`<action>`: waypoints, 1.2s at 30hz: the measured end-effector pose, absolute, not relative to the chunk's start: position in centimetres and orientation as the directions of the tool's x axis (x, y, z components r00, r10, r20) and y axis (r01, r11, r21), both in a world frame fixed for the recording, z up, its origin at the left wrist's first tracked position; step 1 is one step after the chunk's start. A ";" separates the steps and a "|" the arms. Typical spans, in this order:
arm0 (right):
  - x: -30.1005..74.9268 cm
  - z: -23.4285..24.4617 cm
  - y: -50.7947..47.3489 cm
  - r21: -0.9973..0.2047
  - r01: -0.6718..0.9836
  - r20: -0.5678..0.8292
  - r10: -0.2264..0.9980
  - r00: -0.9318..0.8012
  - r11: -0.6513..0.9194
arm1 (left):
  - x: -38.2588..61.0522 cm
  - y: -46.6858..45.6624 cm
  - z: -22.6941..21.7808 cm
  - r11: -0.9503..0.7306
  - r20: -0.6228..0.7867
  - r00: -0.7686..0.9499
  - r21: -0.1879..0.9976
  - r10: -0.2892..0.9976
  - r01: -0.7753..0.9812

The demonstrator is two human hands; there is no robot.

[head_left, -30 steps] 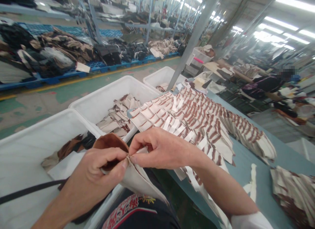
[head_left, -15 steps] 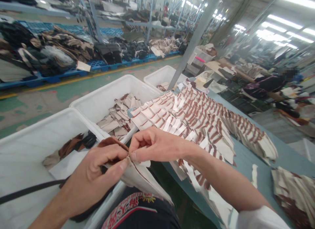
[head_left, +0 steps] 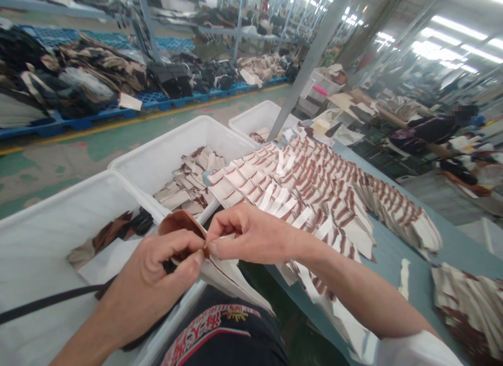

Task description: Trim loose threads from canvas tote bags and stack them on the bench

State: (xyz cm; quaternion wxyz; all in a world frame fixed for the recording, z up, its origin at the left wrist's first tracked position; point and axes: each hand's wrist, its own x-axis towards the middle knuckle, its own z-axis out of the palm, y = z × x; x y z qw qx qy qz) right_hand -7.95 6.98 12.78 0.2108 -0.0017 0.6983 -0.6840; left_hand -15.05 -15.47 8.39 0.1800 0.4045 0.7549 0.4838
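Note:
Between my hands is a cream fabric piece (head_left: 231, 282) with brown edging and a brown flap (head_left: 181, 223) that curls up behind my left fingers. My left hand (head_left: 153, 277) pinches its edge between thumb and forefinger. Right beside that pinch, my right hand (head_left: 247, 235) grips the same edge, its thumb and fingertips pressed together. The fingertips of both hands nearly touch, and the exact spot they work on is mostly hidden. The lower part of the piece hangs down over my dark apron (head_left: 220, 334), which bears red lettering.
Overlapping rows of cream and brown pieces (head_left: 298, 187) cover much of the blue-grey table (head_left: 387, 240). White bins (head_left: 157, 146) with fabric pieces stand to the left. A slanted metal post (head_left: 306, 72) rises beyond the table. Another person (head_left: 428, 130) is at the far right.
The brown flap stands slightly higher and more open behind my left hand. Both hands keep their pinch at nearly the same spot; the view has shifted slightly.

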 end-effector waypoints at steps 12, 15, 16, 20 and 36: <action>-8.4 11.7 7.2 -0.960 0.277 -0.268 -0.359 -0.894 0.027 | -14.8 -15.8 9.5 0.276 -0.107 -0.605 0.942 0.789 0.193; -8.3 12.0 7.2 -0.967 0.227 -0.253 -0.335 -0.908 0.114 | -14.9 -16.2 8.4 0.313 -0.188 -0.571 0.941 0.799 0.127; -8.2 12.0 7.2 -0.969 0.213 -0.244 -0.323 -0.914 0.128 | -14.9 -16.4 8.1 0.308 -0.212 -0.559 0.948 0.801 0.082; -8.1 12.0 7.1 -0.974 0.181 -0.215 -0.294 -0.931 0.140 | -14.8 -16.6 7.8 0.253 -0.258 -0.529 0.964 0.809 -0.083; -9.0 9.7 7.6 -0.968 0.251 -0.220 -0.430 -0.875 -0.015 | -13.9 -16.0 8.0 0.344 -0.253 -0.582 0.938 0.772 0.047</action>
